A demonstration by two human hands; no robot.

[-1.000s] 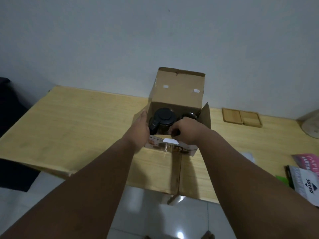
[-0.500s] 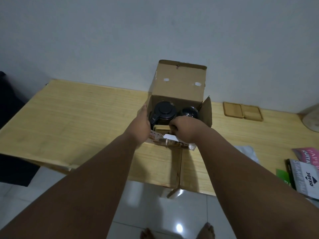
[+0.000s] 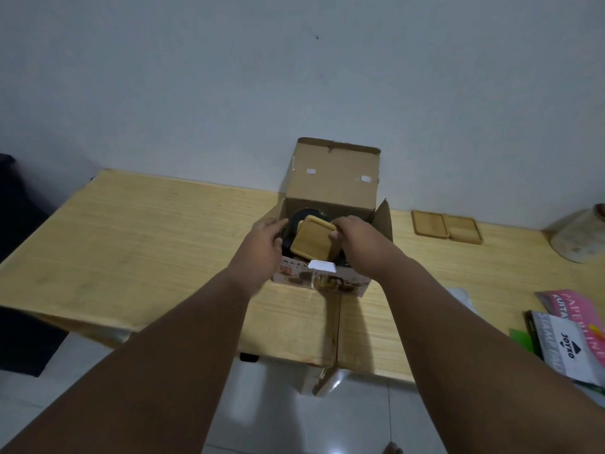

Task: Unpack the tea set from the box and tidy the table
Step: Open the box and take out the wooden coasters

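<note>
An open cardboard box (image 3: 334, 178) stands on the wooden table (image 3: 147, 237), its lid flap upright against the wall. My right hand (image 3: 355, 239) grips a small square wooden coaster (image 3: 312, 240), tilted and raised above the box opening. My left hand (image 3: 262, 244) rests against the box's left side, fingers curled on its edge. A dark teapot (image 3: 299, 217) is partly visible inside, behind the coaster. The rest of the box's contents are hidden.
Two matching wooden coasters (image 3: 447, 227) lie side by side at the back right. A pale round object (image 3: 579, 235) sits at the far right edge. Booklets and papers (image 3: 569, 335) lie at the right front. The wall is right behind the box.
My right hand has pulled the wooden coaster up out of the box; it now covers most of the teapot. My left hand stays on the box's left side.
</note>
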